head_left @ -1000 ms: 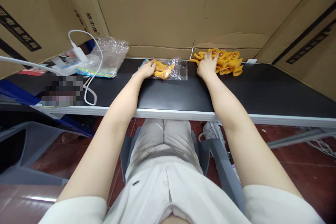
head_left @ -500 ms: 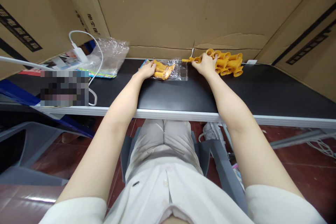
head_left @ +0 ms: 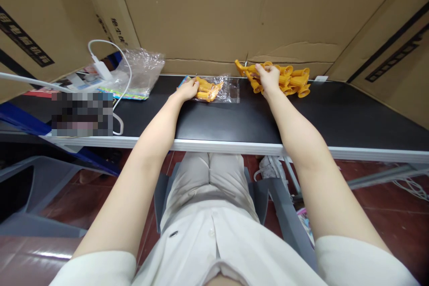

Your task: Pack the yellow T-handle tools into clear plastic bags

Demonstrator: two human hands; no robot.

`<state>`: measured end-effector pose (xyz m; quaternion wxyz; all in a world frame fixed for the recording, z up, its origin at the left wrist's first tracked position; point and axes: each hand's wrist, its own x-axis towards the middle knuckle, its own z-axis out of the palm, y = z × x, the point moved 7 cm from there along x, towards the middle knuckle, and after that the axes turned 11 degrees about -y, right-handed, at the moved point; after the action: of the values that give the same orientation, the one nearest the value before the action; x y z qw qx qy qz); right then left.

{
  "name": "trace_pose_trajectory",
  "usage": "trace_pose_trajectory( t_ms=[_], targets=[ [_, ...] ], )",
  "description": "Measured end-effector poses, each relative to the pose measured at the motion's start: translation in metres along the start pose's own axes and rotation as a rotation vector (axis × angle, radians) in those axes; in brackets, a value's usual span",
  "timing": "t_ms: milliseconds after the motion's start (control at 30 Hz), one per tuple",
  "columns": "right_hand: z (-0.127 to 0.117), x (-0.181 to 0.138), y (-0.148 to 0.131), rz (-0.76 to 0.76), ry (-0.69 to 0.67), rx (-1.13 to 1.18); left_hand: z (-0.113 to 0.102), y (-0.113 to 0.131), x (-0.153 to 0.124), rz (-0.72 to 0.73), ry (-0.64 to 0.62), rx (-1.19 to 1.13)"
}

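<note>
My left hand [head_left: 188, 90] is closed on the left end of a clear plastic bag [head_left: 233, 91], which lies flat on the black tabletop. Inside the bag are several yellow plastic horn-shaped pieces [head_left: 208, 89]. My right hand [head_left: 271, 78] reaches to the left part of a pile of similar yellow plastic horns [head_left: 298, 81], stacked with flared ends showing. Its fingers are closed around yellow horns, and some of these [head_left: 244, 69] stick out to the left of the hand. How many it grips is hidden by the fingers.
Cardboard walls [head_left: 208, 18] stand behind and beside the black table [head_left: 221, 123]. On the left lie an empty-looking clear bag [head_left: 142, 69], a white charger [head_left: 102, 69] with its cable, and a pixelated object [head_left: 82, 115]. A small white piece [head_left: 321, 78] sits at the back right.
My right hand has shifted right, over the pile's left end. The yellow horns at its left have turned, one end now pointing up and left. My left hand and the bag stay still.
</note>
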<state>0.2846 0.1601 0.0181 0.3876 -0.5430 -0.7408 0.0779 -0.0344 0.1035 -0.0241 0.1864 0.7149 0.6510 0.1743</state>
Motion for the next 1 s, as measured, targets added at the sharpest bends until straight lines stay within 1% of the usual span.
trace_pose_trajectory(
  t_ms=[67, 133, 333, 467, 533, 600, 733, 800, 933, 967, 1000],
  targets=[
    [0.0, 0.001, 0.009, 0.121, 0.012, 0.167, 0.0, -0.001, 0.001, 0.006, 0.0, -0.001],
    [0.001, 0.001, 0.014, 0.181, 0.014, 0.258, 0.0, -0.002, 0.001, 0.006, 0.0, -0.008],
    [0.001, 0.004, 0.033, 0.238, 0.066, 0.244, 0.0, 0.0, 0.0, 0.003, -0.007, 0.0],
    [0.002, 0.008, 0.035, 0.176, 0.016, 0.176, 0.0, 0.0, 0.0, -0.003, -0.008, 0.007],
    [-0.001, 0.008, 0.029, 0.143, -0.012, 0.113, 0.0, -0.001, 0.001, -0.002, -0.001, -0.003],
    [-0.008, 0.004, 0.02, 0.146, 0.001, 0.115, 0.001, -0.003, 0.003, 0.003, 0.002, -0.007],
    [-0.028, -0.015, -0.005, 0.247, 0.106, 0.264, 0.001, -0.004, 0.004, 0.009, 0.001, -0.011],
    [-0.036, -0.023, -0.022, 0.25, 0.139, 0.318, 0.001, -0.002, 0.003, 0.014, -0.006, -0.018],
    [-0.05, -0.032, -0.047, 0.199, 0.22, 0.348, 0.001, 0.003, -0.002, 0.005, -0.039, -0.017],
    [-0.05, -0.032, -0.051, 0.174, 0.217, 0.36, 0.001, 0.005, -0.003, -0.001, -0.042, -0.016],
    [-0.048, -0.032, -0.054, 0.147, 0.186, 0.378, 0.0, 0.006, -0.005, -0.006, -0.044, -0.015]
  ],
)
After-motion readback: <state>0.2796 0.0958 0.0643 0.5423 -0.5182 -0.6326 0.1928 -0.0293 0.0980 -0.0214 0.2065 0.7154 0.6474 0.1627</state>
